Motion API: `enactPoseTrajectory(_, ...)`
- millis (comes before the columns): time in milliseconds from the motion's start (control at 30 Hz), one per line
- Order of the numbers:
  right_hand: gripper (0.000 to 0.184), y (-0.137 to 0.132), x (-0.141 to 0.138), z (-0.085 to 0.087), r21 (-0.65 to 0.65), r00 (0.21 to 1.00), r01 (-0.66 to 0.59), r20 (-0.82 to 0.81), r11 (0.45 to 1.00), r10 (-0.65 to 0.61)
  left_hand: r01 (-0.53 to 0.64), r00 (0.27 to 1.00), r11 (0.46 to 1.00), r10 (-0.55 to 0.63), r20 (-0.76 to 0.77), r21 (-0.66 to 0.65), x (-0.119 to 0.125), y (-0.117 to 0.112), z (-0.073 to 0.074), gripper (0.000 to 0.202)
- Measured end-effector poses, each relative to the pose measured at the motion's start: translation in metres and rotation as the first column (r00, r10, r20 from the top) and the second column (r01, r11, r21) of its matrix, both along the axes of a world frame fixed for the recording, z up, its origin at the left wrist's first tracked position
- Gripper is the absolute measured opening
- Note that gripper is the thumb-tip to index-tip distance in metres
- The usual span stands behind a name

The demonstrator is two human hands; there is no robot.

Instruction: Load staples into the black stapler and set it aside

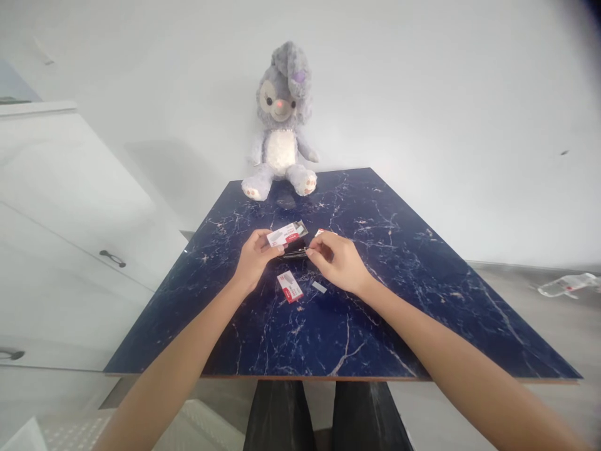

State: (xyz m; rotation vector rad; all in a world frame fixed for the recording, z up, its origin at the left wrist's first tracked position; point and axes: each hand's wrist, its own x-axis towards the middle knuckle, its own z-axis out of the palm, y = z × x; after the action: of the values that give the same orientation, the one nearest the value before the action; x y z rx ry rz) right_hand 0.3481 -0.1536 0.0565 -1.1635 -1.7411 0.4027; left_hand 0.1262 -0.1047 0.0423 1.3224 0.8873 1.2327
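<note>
My left hand (254, 257) is closed around a small red-and-white box (284, 235), whose right end is open with light grey contents showing. Below that box lies a slim black object (295, 253), partly hidden, perhaps a stapler. The thumb and fingers of my right hand (339, 258) are pinched together at the black object's right end; what is between them is too small to make out. Nearer me, a second red-and-white box (290, 287) lies flat beside a small silvery strip (319, 287). Another red-and-white item (321, 232) is mostly covered by my right hand.
All this is on a dark blue marble-patterned table (399, 300). A grey plush rabbit (282, 141) sits at its far edge against the wall. To the left stands a white cabinet (70, 250); a clear plastic bottle (568, 285) lies on the floor at right.
</note>
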Motion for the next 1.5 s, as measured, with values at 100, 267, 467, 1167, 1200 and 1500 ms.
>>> enactPoseTrajectory(100, 0.022, -0.002, -0.001, 0.003, -0.021, 0.993, 0.041, -0.106, 0.999, -0.043, 0.042, 0.999, 0.999, -0.041, 0.033, -0.034, 0.0, -0.001, 0.001, 0.046)
enactPoseTrajectory(267, 0.026, 0.0, -0.002, -0.002, -0.028, 0.981, 0.032, -0.188, 0.999, -0.036, 0.142, 0.99, 0.99, -0.142, -0.022, 0.006, 0.003, -0.006, -0.003, 0.048)
enactPoseTrajectory(467, 0.028, 0.006, -0.004, -0.009, -0.202, 0.906, -0.07, -0.423, 0.977, -0.022, 0.175, 0.979, 0.984, -0.168, -0.117, 0.047, 0.001, -0.007, -0.005, 0.05)
enactPoseTrajectory(1167, 0.048, 0.007, 0.004, -0.008, -0.167, 0.922, -0.347, -0.243, 0.923, 0.303, 0.147, 0.935, 0.954, -0.047, -0.353, 0.261, 0.009, -0.017, -0.003, 0.055)
enactPoseTrajectory(1200, 0.049, 0.006, 0.003, -0.008, -0.148, 0.93, -0.33, -0.221, 0.932, 0.294, 0.155, 0.932, 0.955, -0.056, -0.359, 0.253, 0.01, -0.019, -0.002, 0.057)
enactPoseTrajectory(1500, 0.054, 0.001, -0.003, -0.009, -0.076, 0.952, -0.302, 0.036, 0.95, 0.305, 0.126, 0.923, 0.961, -0.023, -0.383, 0.246, 0.012, -0.027, 0.002, 0.054)
